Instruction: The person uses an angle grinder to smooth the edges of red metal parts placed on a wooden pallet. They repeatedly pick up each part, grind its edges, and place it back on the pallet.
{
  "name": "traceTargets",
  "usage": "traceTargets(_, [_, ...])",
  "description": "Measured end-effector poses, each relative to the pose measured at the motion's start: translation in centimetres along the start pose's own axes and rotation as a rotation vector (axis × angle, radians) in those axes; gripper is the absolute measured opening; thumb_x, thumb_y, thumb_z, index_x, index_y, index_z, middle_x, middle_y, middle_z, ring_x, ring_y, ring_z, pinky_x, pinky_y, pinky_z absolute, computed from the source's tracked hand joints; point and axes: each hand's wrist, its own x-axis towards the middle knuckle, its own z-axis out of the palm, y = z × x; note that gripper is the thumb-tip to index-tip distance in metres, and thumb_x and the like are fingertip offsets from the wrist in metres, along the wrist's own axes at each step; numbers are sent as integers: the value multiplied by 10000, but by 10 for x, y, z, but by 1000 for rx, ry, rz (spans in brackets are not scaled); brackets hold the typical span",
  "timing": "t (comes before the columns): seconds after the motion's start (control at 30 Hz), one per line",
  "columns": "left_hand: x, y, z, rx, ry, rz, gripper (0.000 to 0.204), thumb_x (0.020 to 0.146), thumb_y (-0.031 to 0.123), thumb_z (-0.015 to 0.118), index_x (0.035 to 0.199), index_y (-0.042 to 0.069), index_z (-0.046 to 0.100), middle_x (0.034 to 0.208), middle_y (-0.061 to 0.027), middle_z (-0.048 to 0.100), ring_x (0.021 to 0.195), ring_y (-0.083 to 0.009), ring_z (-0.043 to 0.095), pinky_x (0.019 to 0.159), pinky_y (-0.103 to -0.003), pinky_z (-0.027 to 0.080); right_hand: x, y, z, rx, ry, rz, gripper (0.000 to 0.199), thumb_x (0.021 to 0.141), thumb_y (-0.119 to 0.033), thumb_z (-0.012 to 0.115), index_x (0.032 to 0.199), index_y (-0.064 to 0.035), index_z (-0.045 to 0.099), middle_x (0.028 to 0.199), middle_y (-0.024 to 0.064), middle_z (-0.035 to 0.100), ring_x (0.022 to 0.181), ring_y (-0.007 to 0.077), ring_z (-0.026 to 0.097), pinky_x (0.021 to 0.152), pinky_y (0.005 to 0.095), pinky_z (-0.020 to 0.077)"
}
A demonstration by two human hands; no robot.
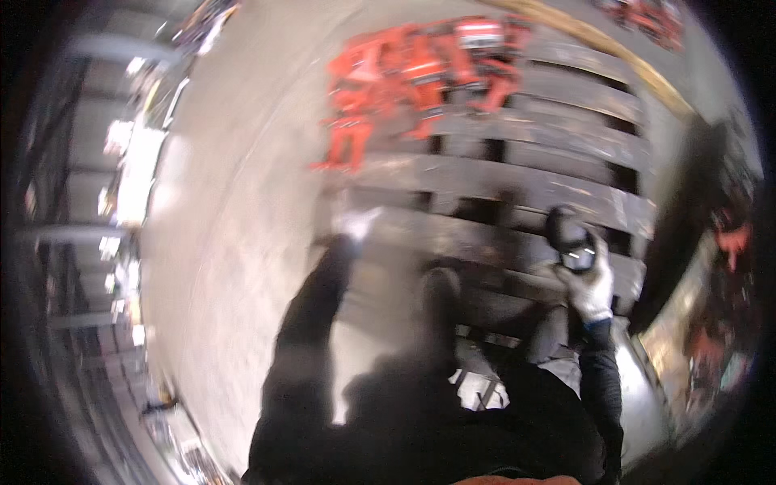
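Observation:
My right hand (594,284), in a whitish glove, is closed around a black rounded object (568,230) with a shiny, glassy patch on its lower side. The blur hides what kind of thing it is. Both are over the right part of a worn wooden pallet (525,190). My left arm reaches forward to the pallet's left edge. The left hand (357,225) there is a pale smear, and its fingers cannot be made out. Toward the far end of the pallet lie several red-orange metal parts (424,69) in a pile, beyond both hands.
Gaps run between the pallet's slats. A yellowish beam (598,36) slants past its far right corner, with more red parts (647,20) beyond. Grey concrete floor (234,218) stretches along the left. More red items (731,238) show at the blurred right rim.

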Motion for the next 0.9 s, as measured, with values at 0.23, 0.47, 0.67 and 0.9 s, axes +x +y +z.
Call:
traceTargets(0.23, [2,15,36,296,232,-117,959,814,538,785,1461,-73,426,1434,-245,545,1303,-369,567,1100,-414,469,23,10,22,-333,-2,25,857,720,-75,849,1484,-91,460,1229,161,674,1094,243,657,989,387,517])
traceTargets(0.47, [56,23,44,-211,246,-545,1188,711,496,904,1528,-74,256,1530,-264,359,1426,-377,385,1197,-449,346,54,13,43,-342,2,46,887,717,-75,834,1509,-98,435,1288,160,642,1143,255,639,1006,394,512])
traceTargets(0.67, [121,16,61,-298,460,-538,894,770,333,859,1416,-24,354,1389,-251,521,1248,-376,585,1050,-449,502,67,7,58,-372,-32,106,884,729,-65,831,1516,-107,431,1328,156,622,1187,254,620,1041,397,494])
traceTargets(0.9, [130,33,50,65,343,-521,693,812,349,729,1253,-78,407,1194,-268,660,1091,-415,683,952,-464,549,58,17,53,-345,-10,27,898,739,-77,863,1522,-96,424,1345,176,630,1203,262,635,1047,403,513])
